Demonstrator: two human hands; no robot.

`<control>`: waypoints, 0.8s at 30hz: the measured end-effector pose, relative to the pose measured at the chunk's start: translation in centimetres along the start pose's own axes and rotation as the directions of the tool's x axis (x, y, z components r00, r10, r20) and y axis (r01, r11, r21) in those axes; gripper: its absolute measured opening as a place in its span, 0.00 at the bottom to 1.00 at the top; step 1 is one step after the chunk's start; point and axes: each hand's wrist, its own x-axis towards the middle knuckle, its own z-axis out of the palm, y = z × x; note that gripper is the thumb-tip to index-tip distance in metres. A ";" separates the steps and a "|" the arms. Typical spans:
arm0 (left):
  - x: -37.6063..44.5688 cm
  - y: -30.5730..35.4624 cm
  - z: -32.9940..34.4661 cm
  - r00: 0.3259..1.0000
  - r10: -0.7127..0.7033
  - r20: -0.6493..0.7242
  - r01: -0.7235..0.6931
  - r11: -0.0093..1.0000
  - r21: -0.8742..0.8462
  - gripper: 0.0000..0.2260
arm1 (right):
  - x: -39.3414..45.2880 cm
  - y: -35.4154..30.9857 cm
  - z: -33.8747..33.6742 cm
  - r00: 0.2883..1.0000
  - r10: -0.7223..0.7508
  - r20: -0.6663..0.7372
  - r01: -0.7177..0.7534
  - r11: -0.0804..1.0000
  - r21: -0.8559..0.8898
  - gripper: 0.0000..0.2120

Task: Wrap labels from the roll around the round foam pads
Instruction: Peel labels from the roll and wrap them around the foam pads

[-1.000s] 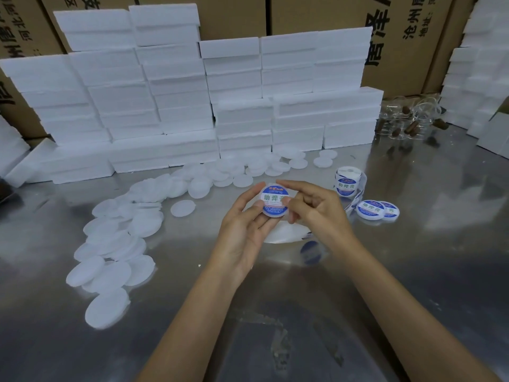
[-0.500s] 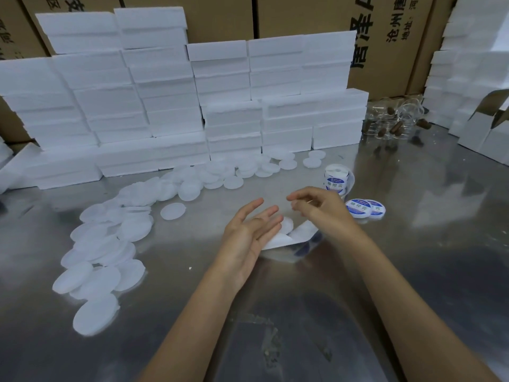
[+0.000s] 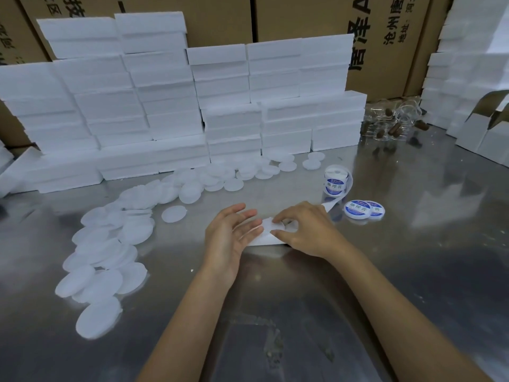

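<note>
Head view: left hand (image 3: 234, 232) flat-fingered, holding nothing; right hand (image 3: 300, 227) curled, pinching at the label strip (image 3: 264, 238) trailing from the roll (image 3: 335, 180). Labelled pad held a second ago now gone from both hands; finished pads (image 3: 358, 209) beside roll, bare foam pads (image 3: 110, 244) left. Probably peeling next label.

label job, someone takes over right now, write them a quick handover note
Left hand: open, fingers straight, resting against the loose label strip, holding nothing.
Right hand: fingers curled, picking at the strip's end.
The label roll stands upright behind the right hand, and its strip trails down to the hands.
Done: two labelled pads lie right of the hands.
Left: many plain foam pads lie scattered on the left of the metal table. No pad is in hand, so peel a label and pick up the next pad.
</note>
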 end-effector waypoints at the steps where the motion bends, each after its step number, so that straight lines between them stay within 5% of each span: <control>1: 0.1 0.1 -0.2 1.000 0.008 -0.013 -0.008 1.000 0.009 0.09 | -0.1 0.0 0.1 1.000 0.000 -0.002 0.000 1.000 0.023 0.13; 4: 0.4 0.3 -0.5 0.999 0.006 -0.048 -0.006 1.000 -0.003 0.08 | -0.1 -0.2 0.4 0.999 0.039 -0.008 -0.038 0.995 0.096 0.06; 8: 0.6 0.5 -0.9 0.997 0.015 -0.082 -0.016 1.000 -0.014 0.08 | 0.1 -0.3 1.0 0.984 0.160 -0.083 -0.143 0.972 0.188 0.11; 12: 0.5 0.9 -1.3 0.995 0.025 -0.095 -0.028 0.999 -0.026 0.08 | 0.2 -0.2 0.7 0.966 0.133 -0.221 -0.082 0.971 0.225 0.12; 14: 0.6 1.2 -1.7 0.994 0.035 -0.100 -0.039 0.999 -0.037 0.08 | 0.5 0.4 -0.7 0.890 0.194 -0.413 -0.077 0.956 0.282 0.12; 17: 0.8 1.8 -2.3 0.992 0.038 -0.121 -0.045 0.997 -0.060 0.07 | 0.2 3.3 -4.2 0.659 0.403 -0.634 -0.135 0.894 0.428 0.12; 21: 1.4 2.4 -3.4 0.983 0.043 -0.177 -0.057 0.996 -0.073 0.06 | -1.4 8.5 -6.3 0.442 0.639 -0.630 -0.403 0.769 0.497 0.13; 24: 1.9 2.3 -4.2 0.962 0.086 -0.259 -0.077 0.996 0.045 0.06 | -1.8 9.7 -5.6 0.435 0.729 -0.529 -0.524 0.683 0.509 0.14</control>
